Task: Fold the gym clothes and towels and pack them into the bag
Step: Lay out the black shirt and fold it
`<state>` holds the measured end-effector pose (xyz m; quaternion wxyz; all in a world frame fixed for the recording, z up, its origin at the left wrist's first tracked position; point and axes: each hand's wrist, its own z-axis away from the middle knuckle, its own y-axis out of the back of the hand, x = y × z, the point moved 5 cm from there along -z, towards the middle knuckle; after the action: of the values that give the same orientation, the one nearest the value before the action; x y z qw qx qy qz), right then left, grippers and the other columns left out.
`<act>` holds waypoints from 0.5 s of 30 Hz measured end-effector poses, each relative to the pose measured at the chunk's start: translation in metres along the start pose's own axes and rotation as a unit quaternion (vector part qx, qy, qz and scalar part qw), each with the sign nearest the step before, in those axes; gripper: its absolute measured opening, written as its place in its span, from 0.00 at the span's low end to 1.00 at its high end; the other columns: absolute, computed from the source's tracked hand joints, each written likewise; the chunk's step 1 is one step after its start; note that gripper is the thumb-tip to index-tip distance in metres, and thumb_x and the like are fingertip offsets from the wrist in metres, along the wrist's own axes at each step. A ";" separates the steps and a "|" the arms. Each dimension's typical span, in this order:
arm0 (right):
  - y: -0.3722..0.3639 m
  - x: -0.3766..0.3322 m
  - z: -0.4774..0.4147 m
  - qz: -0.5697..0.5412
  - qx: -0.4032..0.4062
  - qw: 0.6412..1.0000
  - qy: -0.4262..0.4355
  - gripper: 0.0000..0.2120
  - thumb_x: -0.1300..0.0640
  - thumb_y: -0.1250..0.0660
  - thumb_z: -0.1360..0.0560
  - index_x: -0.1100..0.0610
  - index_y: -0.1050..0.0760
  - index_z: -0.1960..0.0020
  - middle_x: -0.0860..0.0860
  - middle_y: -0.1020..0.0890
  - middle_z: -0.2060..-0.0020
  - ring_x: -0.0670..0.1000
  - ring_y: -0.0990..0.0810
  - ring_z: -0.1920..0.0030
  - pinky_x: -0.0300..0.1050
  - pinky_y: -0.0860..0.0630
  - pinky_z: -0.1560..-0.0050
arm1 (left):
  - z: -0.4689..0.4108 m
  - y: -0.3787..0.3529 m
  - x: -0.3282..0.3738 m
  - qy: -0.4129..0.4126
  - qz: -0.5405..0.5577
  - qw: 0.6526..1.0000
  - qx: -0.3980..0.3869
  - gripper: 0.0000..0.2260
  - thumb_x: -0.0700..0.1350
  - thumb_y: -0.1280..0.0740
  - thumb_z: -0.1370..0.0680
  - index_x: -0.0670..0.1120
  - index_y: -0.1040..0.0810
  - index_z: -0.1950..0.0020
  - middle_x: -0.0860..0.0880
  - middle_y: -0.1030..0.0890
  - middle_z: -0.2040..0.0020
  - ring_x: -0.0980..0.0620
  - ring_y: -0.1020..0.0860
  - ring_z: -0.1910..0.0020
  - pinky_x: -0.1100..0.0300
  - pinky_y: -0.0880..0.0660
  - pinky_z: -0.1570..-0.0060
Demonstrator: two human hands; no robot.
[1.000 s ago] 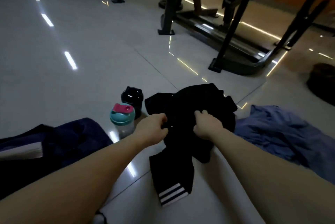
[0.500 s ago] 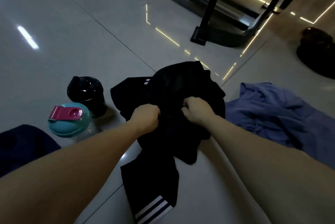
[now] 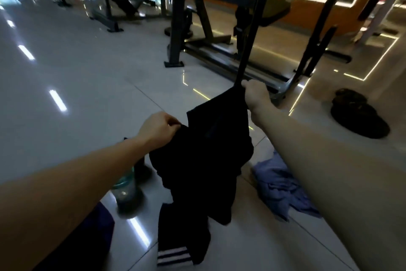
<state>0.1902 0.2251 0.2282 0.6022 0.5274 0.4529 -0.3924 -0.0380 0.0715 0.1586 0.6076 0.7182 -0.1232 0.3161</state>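
The see-through bottle is blurry, and the left arm covers its top. The black clothes are so dark that their folds do not show, and it is hard to tell what kind of clothes they are. The right arm hides one side of the blue cloth. The dark blue thing on the floor is cut off by the left arm and the bottom edge. The dark lump far to the right is too blurry to name. The gym machine runs off the top edge.
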 end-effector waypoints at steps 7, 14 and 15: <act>0.040 -0.101 0.037 -0.175 0.059 0.982 0.045 0.11 0.50 0.40 0.19 0.54 0.21 0.49 0.52 0.18 0.57 0.54 0.18 0.59 0.47 0.22 0.58 | 0.046 0.086 0.037 0.023 0.086 0.996 0.028 0.06 0.42 0.31 0.20 0.44 0.14 0.51 0.46 0.15 0.55 0.48 0.17 0.56 0.51 0.19 0.48; 0.043 -0.113 0.060 -0.175 0.037 0.983 0.043 0.11 0.56 0.40 0.19 0.54 0.23 0.41 0.53 0.18 0.51 0.54 0.16 0.53 0.49 0.17 0.54 | 0.084 0.102 0.045 0.090 0.205 0.973 0.054 0.06 0.40 0.36 0.18 0.43 0.20 0.51 0.43 0.21 0.57 0.49 0.23 0.62 0.61 0.27 0.67; 0.040 -0.104 0.063 -0.142 0.045 0.988 0.038 0.10 0.56 0.40 0.19 0.55 0.24 0.41 0.53 0.20 0.52 0.54 0.18 0.52 0.49 0.19 0.54 | 0.087 0.105 0.051 0.080 0.206 0.973 0.070 0.07 0.42 0.37 0.17 0.44 0.21 0.52 0.44 0.21 0.59 0.50 0.24 0.65 0.62 0.29 0.69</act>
<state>0.2075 0.1679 0.3417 0.4987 0.4989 0.5275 -0.4734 -0.0316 -0.0246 0.2672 0.4852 0.6905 -0.1972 0.4989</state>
